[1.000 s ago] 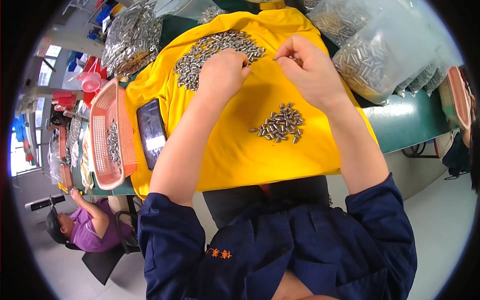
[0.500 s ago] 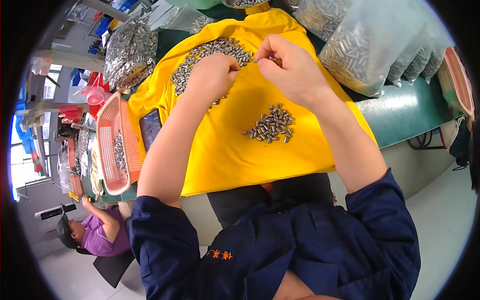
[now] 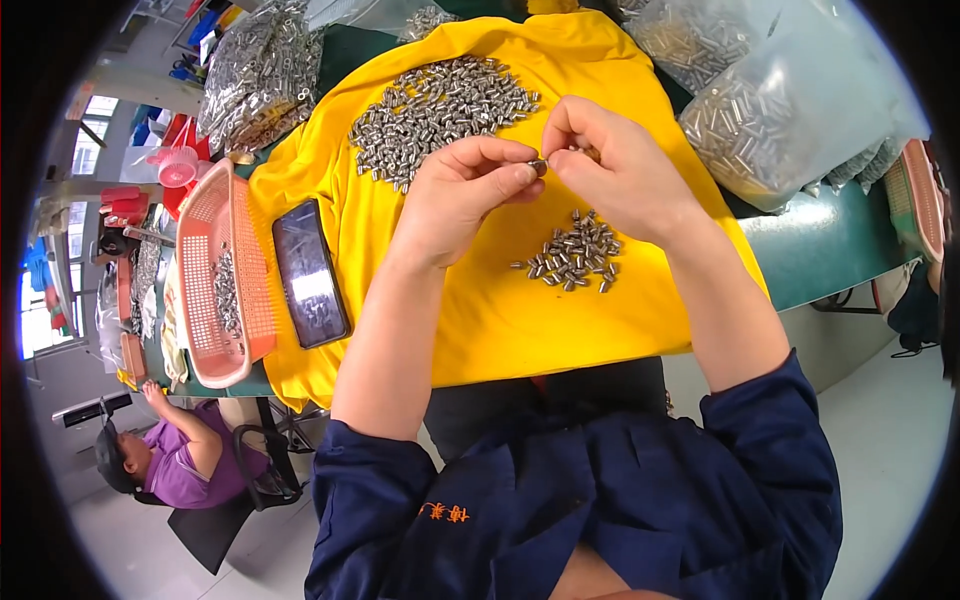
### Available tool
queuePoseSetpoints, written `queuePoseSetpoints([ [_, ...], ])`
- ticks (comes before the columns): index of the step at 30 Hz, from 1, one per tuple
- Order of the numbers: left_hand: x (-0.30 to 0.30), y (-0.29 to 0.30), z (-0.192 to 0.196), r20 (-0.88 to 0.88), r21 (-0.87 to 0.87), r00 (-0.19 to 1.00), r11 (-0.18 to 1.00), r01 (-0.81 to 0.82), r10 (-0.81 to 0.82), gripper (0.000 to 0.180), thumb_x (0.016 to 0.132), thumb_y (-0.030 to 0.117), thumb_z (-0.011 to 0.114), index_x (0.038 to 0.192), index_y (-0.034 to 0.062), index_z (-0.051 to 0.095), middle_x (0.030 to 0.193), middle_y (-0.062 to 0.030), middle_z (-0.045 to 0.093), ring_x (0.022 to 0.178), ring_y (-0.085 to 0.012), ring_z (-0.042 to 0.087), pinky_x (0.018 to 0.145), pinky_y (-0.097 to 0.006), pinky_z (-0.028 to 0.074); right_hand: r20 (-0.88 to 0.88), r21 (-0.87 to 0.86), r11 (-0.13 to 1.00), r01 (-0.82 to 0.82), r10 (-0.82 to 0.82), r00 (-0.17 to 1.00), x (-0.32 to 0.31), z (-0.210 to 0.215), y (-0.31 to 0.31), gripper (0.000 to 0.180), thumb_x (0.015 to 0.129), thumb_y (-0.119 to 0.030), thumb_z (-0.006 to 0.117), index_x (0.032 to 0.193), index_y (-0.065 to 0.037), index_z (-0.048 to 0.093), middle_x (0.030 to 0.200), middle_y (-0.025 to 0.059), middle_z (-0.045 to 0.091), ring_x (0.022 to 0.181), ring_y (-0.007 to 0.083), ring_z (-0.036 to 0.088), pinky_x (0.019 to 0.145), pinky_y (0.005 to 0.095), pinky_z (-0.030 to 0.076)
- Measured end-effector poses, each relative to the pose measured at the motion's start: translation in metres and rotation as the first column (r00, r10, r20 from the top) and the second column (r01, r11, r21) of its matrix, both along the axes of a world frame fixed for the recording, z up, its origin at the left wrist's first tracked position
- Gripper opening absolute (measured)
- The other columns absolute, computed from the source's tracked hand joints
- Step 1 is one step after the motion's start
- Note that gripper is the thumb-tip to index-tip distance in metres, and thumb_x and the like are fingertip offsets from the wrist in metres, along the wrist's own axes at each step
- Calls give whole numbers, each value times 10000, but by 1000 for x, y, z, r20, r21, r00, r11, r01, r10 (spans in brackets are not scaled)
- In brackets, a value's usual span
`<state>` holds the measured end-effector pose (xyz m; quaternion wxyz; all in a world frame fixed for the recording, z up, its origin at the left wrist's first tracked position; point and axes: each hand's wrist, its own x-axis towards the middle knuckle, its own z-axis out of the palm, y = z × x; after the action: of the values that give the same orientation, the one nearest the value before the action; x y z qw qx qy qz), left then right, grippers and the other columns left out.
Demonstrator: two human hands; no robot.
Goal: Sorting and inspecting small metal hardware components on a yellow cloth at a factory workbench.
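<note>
My left hand [image 3: 462,196] pinches a small metal cylinder [image 3: 539,166] between thumb and fingers, above the yellow cloth [image 3: 450,340]. My right hand [image 3: 625,172] meets it from the other side, thumb and forefinger closed at the cylinder's end. What the right fingertips hold is too small to make out, and its curled fingers hide its palm. A large heap of short metal cylinders [image 3: 430,115] lies on the cloth beyond my left hand. Nearer to me, below my hands, is a smaller pile of similar metal pieces [image 3: 575,252], some with a narrow tip.
A phone [image 3: 308,275] lies on the cloth's left, beside a pink plastic basket [image 3: 188,270] holding metal parts. Clear bags of metal parts [image 3: 262,75] stand at the far left, and more bags [image 3: 745,125] at the far right. A person in purple [image 3: 190,460] sits at lower left.
My left hand has moved right from beside the large heap and now meets the right hand, with a metal cylinder showing in its fingers. The view has shifted, uncovering the phone.
</note>
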<state>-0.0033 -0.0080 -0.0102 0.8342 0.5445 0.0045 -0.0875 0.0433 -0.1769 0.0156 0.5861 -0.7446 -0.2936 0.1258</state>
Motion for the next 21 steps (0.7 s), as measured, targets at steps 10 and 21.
queuePoseSetpoints([
  [10,0,2,1,61,187,998,981,-42,32,115,740,-1,600,853,-22,595,799,-62,613,725,-112,585,679,-217,477,255,-163,986,28,15,967,-4,-4,3,92,699,-98,485,743,-22,455,616,131,513,569,258,506,520,332,390],
  [21,2,-3,0,192,687,981,708,-161,37,141,707,72,622,835,14,610,729,-41,620,663,-86,574,634,-210,464,286,-256,962,100,-23,958,-8,-15,12,77,728,-94,460,758,-23,458,642,146,527,612,304,514,549,362,398],
])
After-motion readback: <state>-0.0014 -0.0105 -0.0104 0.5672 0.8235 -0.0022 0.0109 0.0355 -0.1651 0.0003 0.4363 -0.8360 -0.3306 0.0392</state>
